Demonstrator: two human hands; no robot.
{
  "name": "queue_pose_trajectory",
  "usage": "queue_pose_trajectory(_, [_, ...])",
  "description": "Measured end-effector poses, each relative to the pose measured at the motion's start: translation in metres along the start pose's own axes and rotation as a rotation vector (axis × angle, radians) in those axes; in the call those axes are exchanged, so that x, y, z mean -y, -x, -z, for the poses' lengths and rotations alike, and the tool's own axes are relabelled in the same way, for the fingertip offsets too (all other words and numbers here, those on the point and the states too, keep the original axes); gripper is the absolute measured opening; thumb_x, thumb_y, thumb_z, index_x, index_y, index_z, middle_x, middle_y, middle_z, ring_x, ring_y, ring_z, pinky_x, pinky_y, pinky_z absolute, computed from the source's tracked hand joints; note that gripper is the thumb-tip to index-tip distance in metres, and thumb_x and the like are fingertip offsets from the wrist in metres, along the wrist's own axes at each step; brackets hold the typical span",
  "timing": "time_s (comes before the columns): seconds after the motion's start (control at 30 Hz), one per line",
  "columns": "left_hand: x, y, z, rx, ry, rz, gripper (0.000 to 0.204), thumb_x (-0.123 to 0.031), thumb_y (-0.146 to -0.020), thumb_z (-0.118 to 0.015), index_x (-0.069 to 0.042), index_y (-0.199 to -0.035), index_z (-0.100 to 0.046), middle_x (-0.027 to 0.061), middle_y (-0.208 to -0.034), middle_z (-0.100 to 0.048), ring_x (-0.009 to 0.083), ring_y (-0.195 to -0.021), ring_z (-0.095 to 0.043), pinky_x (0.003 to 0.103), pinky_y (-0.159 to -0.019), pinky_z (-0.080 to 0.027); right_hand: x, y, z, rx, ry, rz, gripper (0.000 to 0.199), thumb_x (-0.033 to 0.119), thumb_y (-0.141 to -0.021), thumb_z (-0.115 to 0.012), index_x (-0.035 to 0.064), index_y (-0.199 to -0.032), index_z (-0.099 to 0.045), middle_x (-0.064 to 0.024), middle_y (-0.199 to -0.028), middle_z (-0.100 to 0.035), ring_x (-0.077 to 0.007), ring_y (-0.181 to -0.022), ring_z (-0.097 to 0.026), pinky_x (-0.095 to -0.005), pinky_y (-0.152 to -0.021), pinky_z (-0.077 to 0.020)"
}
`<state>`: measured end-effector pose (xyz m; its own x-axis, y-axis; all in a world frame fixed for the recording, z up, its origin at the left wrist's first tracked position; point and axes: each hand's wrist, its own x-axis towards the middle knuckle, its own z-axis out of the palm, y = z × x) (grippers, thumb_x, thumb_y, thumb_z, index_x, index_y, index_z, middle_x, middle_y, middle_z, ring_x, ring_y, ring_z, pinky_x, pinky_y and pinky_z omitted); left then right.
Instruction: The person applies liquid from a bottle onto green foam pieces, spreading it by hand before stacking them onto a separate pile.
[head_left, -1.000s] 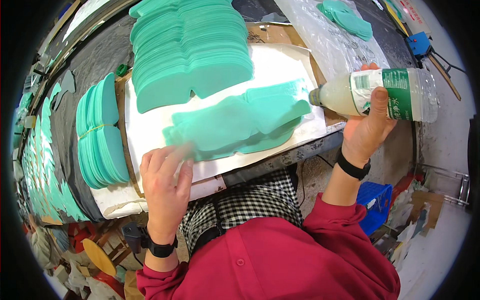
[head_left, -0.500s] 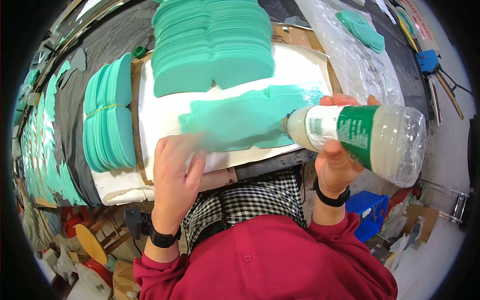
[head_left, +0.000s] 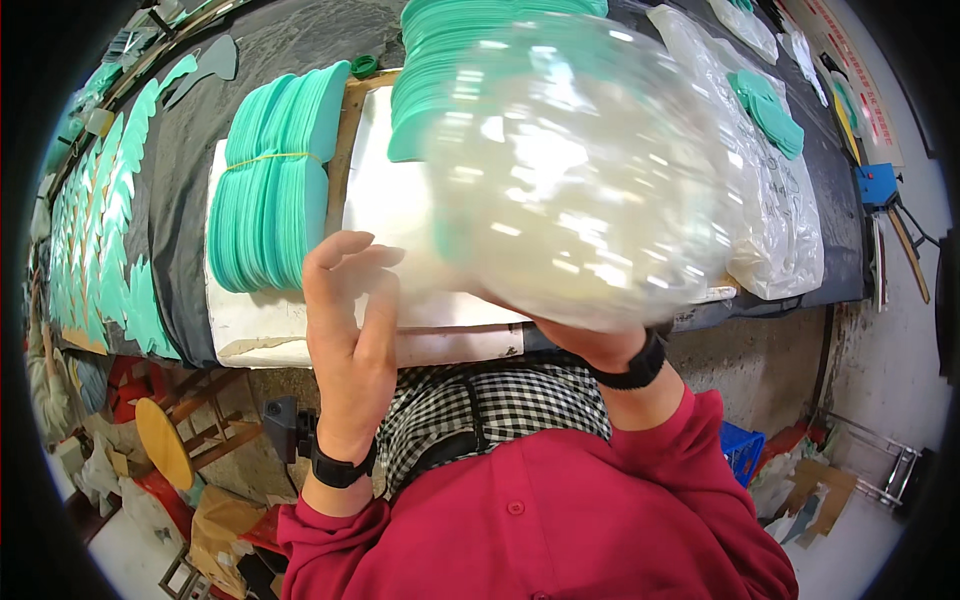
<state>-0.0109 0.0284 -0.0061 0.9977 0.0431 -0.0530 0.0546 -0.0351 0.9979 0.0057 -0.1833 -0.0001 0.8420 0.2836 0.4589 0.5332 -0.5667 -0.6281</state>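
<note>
My right hand [head_left: 598,345] grips a clear plastic bottle [head_left: 590,180], whose broad bottom is tipped up toward me and blurred. The bottle covers its own label, its neck and much of the white board [head_left: 385,180] beneath. Beside it, my left hand [head_left: 348,325] is raised over the board's near edge, fingers curved and apart, with nothing visible between them. Behind the bottle stands a tall stack of thin teal sheets [head_left: 420,85], partly hidden. Left of the board lies a bundle of similar teal pieces [head_left: 270,190] with a yellow band around it.
Plastic sheeting [head_left: 790,230] with loose teal pieces [head_left: 768,112] on it lies to the right. A small green ring [head_left: 364,66] sits behind the bundle. More teal cut-outs [head_left: 115,230] spread far left. Below the table are a round wooden stool [head_left: 165,443] and a blue crate [head_left: 740,450].
My right hand has swung the bottle leftward and up, so its bottom now faces me and the teal sheets on the board are hidden. The whole view has shifted a little.
</note>
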Motion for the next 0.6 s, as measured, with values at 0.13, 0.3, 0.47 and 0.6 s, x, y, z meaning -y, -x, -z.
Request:
queue_pose_trajectory(0.13, [0.012,0.001,0.0,-0.038,0.028,-0.064,0.04,0.004,-0.091,-0.052,-0.002,-0.13,-0.044,0.0096,-0.114,-0.061,0.0154,-0.104,-0.055,0.028,-0.096,-0.041,0.003,-0.018,-0.01,-0.053,-0.262,-0.012,0.062,0.021,-0.083,-0.078,0.0024,-0.136,-0.05,-0.0138,-0.128,-0.062,-0.0233,-0.112,-0.064,-0.0377,-0.093,-0.053])
queue_pose_trajectory(0.3, [0.006,-0.007,0.001,0.075,-0.043,0.031,0.034,0.0,-0.09,-0.056,0.0,-0.124,-0.052,0.008,-0.111,-0.061,0.0161,-0.102,-0.055,0.028,-0.094,-0.042,0.014,-0.015,0.014,-0.205,-0.558,-0.187,0.051,0.015,-0.084,-0.077,0.0023,-0.129,-0.058,-0.0125,-0.123,-0.065,-0.0249,-0.11,-0.064,-0.0401,-0.092,-0.0544])
queue_pose_trajectory(0.47, [0.005,-0.016,-0.01,0.249,-0.189,0.094,0.027,-0.009,-0.094,-0.057,0.001,-0.119,-0.061,0.0061,-0.107,-0.064,0.0128,-0.098,-0.057,0.026,-0.09,-0.044,-0.018,0.015,0.07,-0.459,-0.321,-0.162,0.059,0.006,-0.079,-0.082,0.0,-0.131,-0.054,-0.0152,-0.117,-0.066,-0.0266,-0.109,-0.064,-0.042,-0.097,-0.0528])
queue_pose_trajectory(0.6, [0.0,-0.02,-0.027,0.321,-0.287,0.174,0.028,-0.01,-0.097,-0.059,0.003,-0.121,-0.062,0.0043,-0.106,-0.064,0.0098,-0.097,-0.057,0.025,-0.091,-0.045,-0.041,0.059,0.112,-0.778,-0.367,-0.226,0.059,0.011,-0.082,-0.081,0.003,-0.133,-0.053,-0.0183,-0.119,-0.065,-0.0286,-0.107,-0.066,-0.043,-0.099,-0.0513])
